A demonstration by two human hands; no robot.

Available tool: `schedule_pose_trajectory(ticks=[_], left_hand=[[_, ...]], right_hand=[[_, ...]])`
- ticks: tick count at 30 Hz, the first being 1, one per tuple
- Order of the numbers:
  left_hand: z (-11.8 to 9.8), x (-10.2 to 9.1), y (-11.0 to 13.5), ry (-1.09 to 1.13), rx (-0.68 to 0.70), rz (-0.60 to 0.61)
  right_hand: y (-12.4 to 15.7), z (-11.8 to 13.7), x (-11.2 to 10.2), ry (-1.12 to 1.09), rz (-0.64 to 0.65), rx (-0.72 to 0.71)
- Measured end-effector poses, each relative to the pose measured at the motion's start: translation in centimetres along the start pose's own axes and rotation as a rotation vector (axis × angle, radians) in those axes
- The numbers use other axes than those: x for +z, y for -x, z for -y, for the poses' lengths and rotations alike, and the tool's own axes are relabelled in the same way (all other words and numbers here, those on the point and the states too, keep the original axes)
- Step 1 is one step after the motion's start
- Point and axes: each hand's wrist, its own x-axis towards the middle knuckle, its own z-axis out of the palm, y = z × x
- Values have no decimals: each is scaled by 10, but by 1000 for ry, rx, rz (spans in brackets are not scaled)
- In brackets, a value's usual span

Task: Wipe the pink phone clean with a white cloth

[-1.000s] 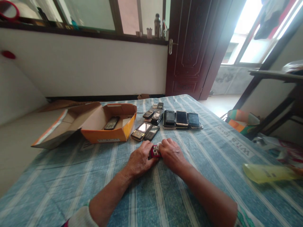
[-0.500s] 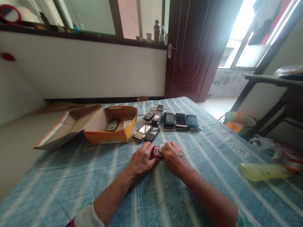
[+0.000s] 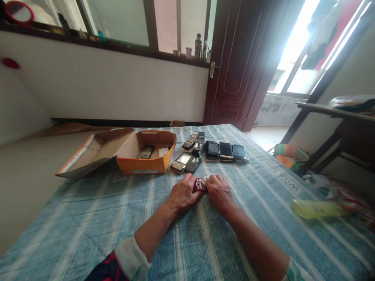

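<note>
A small red mobile phone (image 3: 199, 185) with silver keys lies low over the striped cloth, its left end in the closed fingers of my left hand (image 3: 183, 192). My right hand (image 3: 220, 192) is closed on a crumpled white wipe (image 3: 205, 181), pressed against the phone's right part; whether it is tissue or cloth I cannot tell. Just beyond my hands are a gold-and-black keypad phone (image 3: 181, 162) and a dark keypad phone (image 3: 193, 165) side by side. Several older phones (image 3: 198, 145) are heaped behind them.
Dark touchscreen phones (image 3: 225, 150) lie stacked in a row at the right of the heap. An open orange cardboard box (image 3: 146, 166), lid folded left, holds a phone (image 3: 146, 152). A yellow translucent item (image 3: 318, 208) lies on the right of the striped cloth (image 3: 129, 234).
The view has tilted and shifted, so the scene sits farther right at left and centre. My hands still grip the red phone and the wipe, with the right hand slightly changed in pose.
</note>
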Motion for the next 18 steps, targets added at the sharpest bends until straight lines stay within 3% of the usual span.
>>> schedule_pose_trajectory(ticks=[18], left_hand=[[2,1,3,29,-9,-24]], right_hand=[[3,-4,1,-56,-20,-36]])
